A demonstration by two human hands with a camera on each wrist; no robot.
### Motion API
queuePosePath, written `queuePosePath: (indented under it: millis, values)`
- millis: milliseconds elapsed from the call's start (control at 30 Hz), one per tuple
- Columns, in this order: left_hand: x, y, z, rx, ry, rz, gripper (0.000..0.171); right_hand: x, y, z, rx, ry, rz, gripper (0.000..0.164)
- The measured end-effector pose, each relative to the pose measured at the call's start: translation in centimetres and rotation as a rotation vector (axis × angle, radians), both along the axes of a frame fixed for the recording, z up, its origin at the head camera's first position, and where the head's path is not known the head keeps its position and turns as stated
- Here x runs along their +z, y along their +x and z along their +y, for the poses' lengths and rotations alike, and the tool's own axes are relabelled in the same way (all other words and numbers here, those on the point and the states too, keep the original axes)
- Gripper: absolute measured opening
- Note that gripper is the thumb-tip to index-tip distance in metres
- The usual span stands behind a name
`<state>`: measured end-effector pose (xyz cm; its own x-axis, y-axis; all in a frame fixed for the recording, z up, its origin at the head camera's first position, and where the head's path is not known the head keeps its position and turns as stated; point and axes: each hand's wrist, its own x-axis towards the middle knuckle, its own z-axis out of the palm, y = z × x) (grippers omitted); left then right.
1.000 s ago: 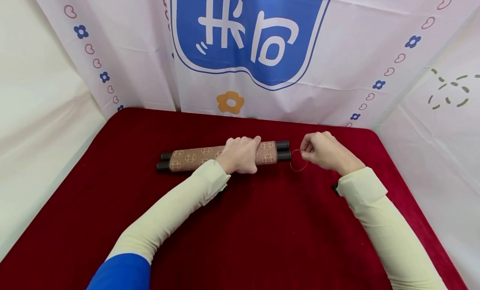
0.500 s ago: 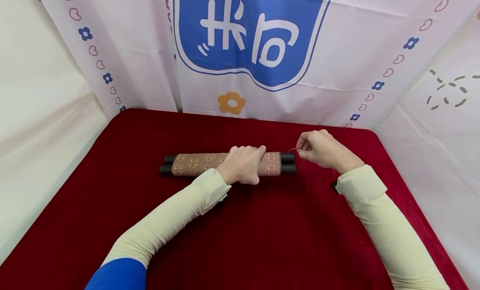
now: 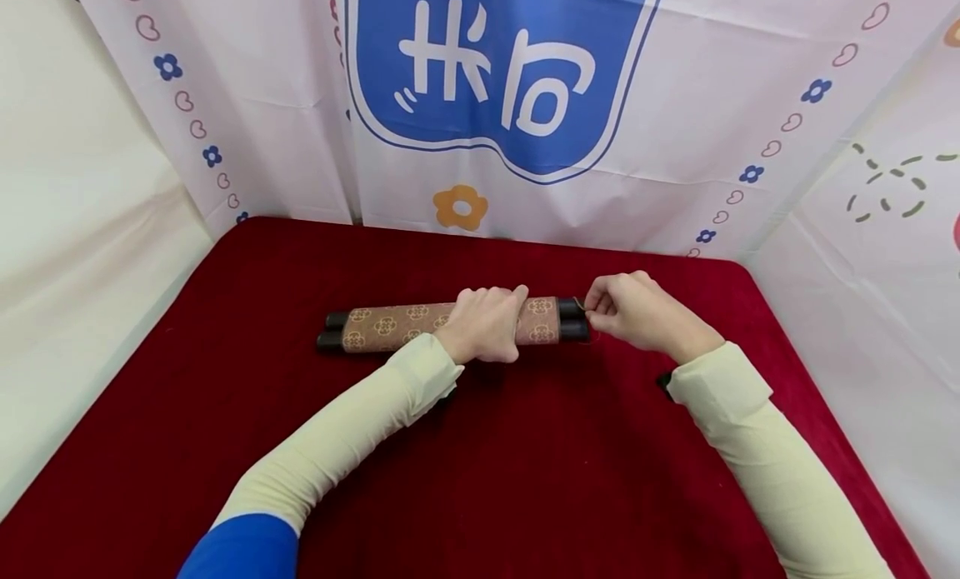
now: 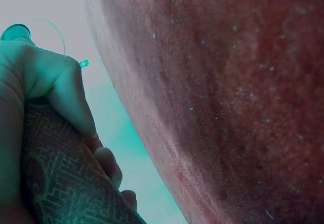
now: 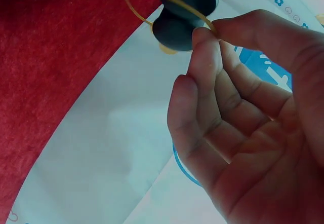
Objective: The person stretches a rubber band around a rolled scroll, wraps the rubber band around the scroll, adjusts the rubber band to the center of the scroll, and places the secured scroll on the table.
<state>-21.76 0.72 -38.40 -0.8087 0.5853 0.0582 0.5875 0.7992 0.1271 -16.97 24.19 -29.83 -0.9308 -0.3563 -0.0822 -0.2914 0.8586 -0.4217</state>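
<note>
A scroll rolled into two side-by-side rolls, with brown patterned cloth (image 3: 397,325) and black rod ends (image 3: 573,331), spans the middle of the red table. My left hand (image 3: 482,322) grips it from above, right of its centre; in the left wrist view the fingers curl round the patterned cloth (image 4: 66,168). At the right-hand rod ends, my right hand (image 3: 633,312) pinches a thin yellow rubber band (image 5: 183,3) between thumb and forefinger. In the right wrist view the loop stretches across the black knobs (image 5: 174,29), its far side partly hidden.
A red velvety cloth (image 3: 480,471) covers the table. White printed curtains (image 3: 675,146) enclose its back and sides close beyond the edges. Dark wrist devices (image 3: 664,384) show at the cuffs of both light sleeves.
My right hand has moved left with the rubber band, bringing it from beside the rod ends to over them. The scroll shifted slightly toward me, then slightly back, still gripped by the left hand.
</note>
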Motion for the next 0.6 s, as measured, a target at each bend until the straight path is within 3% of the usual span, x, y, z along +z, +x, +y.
queuePosePath:
  millis: [600]
  values:
    - [0.1, -0.7, 0.3, 0.086, 0.014, -0.010, 0.057, -1.5, 1.4, -1.4, -0.027, 0.001, 0.021, 0.004]
